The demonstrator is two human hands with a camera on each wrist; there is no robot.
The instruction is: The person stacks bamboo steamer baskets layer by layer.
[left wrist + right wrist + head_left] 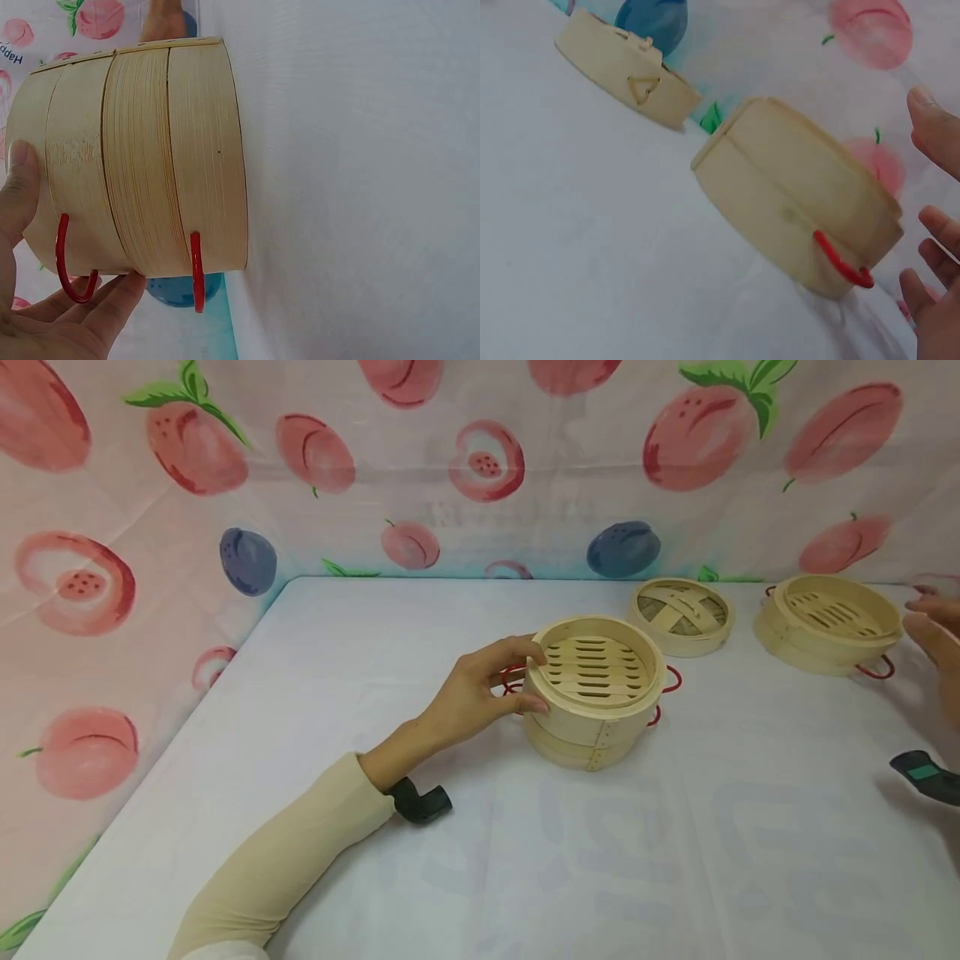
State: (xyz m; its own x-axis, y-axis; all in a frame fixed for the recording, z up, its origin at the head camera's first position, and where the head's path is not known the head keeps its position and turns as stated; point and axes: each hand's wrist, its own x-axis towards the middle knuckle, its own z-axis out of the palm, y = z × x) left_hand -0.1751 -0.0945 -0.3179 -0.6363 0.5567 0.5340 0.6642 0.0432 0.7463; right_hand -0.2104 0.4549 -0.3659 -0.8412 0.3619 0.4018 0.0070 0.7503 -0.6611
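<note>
My left hand [480, 685] grips a stack of two bamboo steamer baskets [596, 706] at its left side, thumb in front and fingers behind near the red handles. Close up in the left wrist view, the stacked baskets [142, 161] lie between the thumb and fingers of my left hand [60, 322]. At the right edge of the head view, my right hand [937, 643] is beside another bamboo steamer basket [817, 647]. The right wrist view has this basket [795, 195] apart from the spread fingers of my right hand [941, 277].
A woven bamboo lid [681, 639] lies between the stack and the right-hand basket, toward the back of the white table [525, 868]. Fruit-patterned cloth [540, 468] hangs behind. Dark wrist devices show below the left wrist [420, 803] and the right wrist [930, 777].
</note>
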